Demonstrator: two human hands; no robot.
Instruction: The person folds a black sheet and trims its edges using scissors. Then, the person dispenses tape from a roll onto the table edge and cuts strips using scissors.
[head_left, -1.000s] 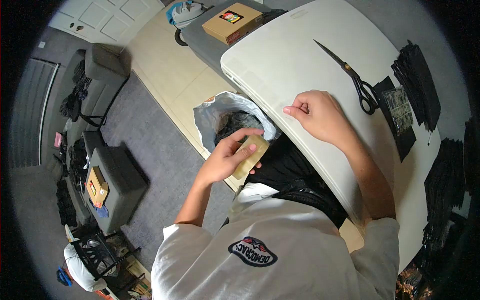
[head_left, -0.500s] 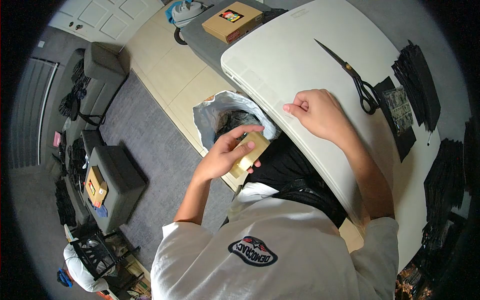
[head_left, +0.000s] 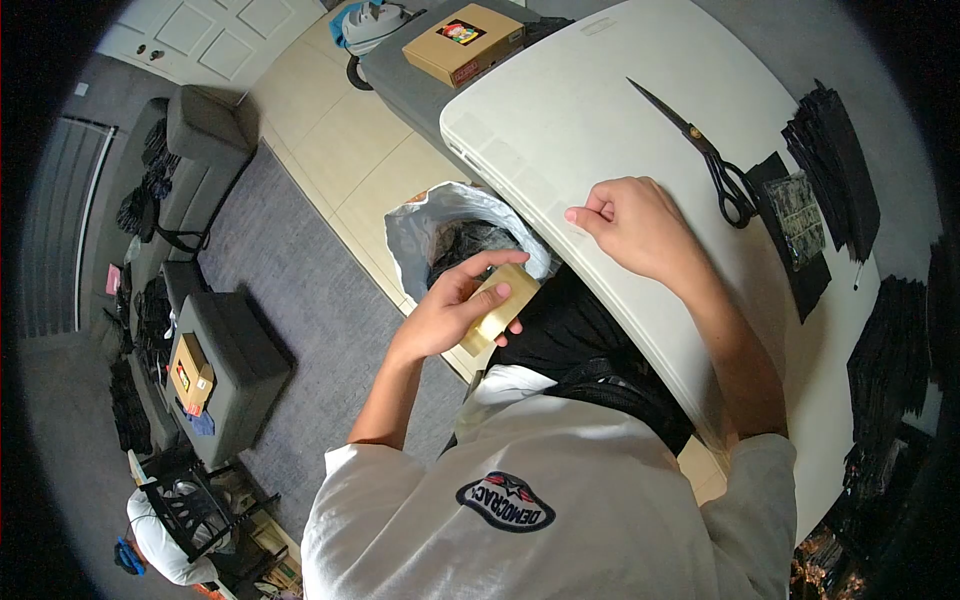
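My left hand [head_left: 447, 308] is wrapped around a roll of clear yellowish packing tape [head_left: 508, 296], held in front of my lap beside the white table [head_left: 590, 110]. Over the table's near edge is my right hand [head_left: 640, 228], its fingers curled and thumb pressed to the forefinger; whether anything thin is between them I cannot make out. Faint clear strips, apparently tape, lie along that edge. Further across the tabletop rest black-handled scissors [head_left: 706, 146], blades pointing away to the left. Beyond their handles, a shiny clear-wrapped packet [head_left: 797, 215] lies on black material.
A white bag [head_left: 408, 245] with dark scraps stands open below the table edge. Black stacks [head_left: 838, 165] lie at the table's far side. A cardboard box [head_left: 465, 42] sits on a grey bench, another box [head_left: 190, 372] on a grey ottoman [head_left: 245, 375].
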